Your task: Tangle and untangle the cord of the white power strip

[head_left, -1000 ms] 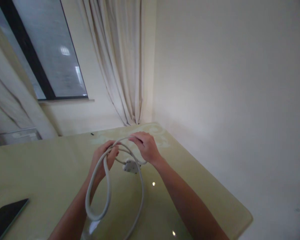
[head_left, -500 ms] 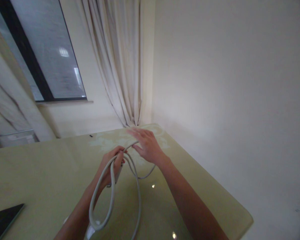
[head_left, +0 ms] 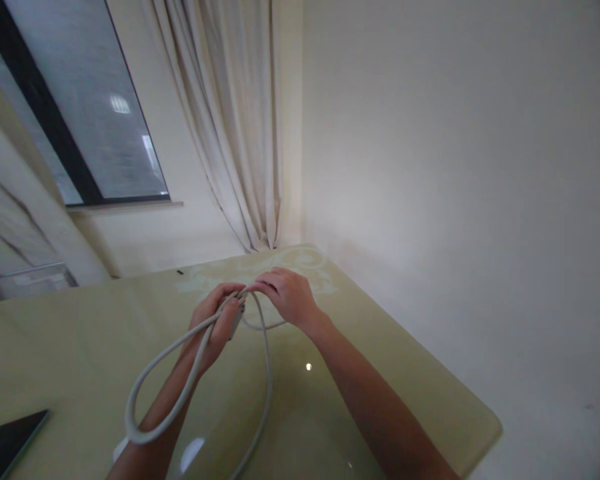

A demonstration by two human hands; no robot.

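Observation:
A thick, light grey cable is looped through my left hand, whose fingers are wrapped round it. One loop hangs back over the left forearm. Under the left palm a pale, flat-sided object shows in part; its kind I cannot make out. My right hand is just to the right, its thumb and fingers pinched on the cable close to the left fingertips. From between the hands one length drops toward the table's near side, and a smaller bend shows below the right hand.
Both hands are above a glossy yellow-green table. A dark flat device lies at its left. Near the far edge is a small black piece. Curtains, a window and a plain wall border the table.
My right hand has come down and left to the cable beside my left hand, its fingers closing. The hanging loop has swung left over the left forearm.

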